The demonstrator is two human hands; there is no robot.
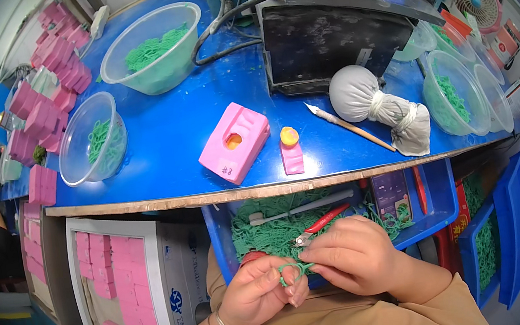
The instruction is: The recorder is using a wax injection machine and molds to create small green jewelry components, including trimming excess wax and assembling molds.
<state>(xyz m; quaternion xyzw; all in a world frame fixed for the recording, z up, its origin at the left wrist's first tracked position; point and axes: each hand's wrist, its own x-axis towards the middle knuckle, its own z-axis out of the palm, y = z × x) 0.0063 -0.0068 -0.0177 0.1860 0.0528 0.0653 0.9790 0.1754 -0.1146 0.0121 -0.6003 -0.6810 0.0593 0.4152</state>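
Observation:
My left hand (259,290) is closed around a small green wax ring (293,272), its loop showing between thumb and fingers. My right hand (353,254) pinches the same piece at its right side, fingertips close to my left ones. Just beyond my right hand lie red-handled nippers (325,220), jaws pointing toward my fingers. A toothbrush (299,207) rests on the heap of green wax pieces (260,232) in the blue tray (447,193) beneath the table edge. A dark red round thing (253,256), partly hidden, is beside my left hand.
On the blue table (162,129) stand a pink mould block (235,142), a small pink piece with a yellow top (291,151), a wooden-handled tool (351,126), a tied cloth pouch (371,103) and clear bowls (155,57) of green pieces. A black-fronted machine (329,43) is behind; pink blocks (115,269) fill a box at left.

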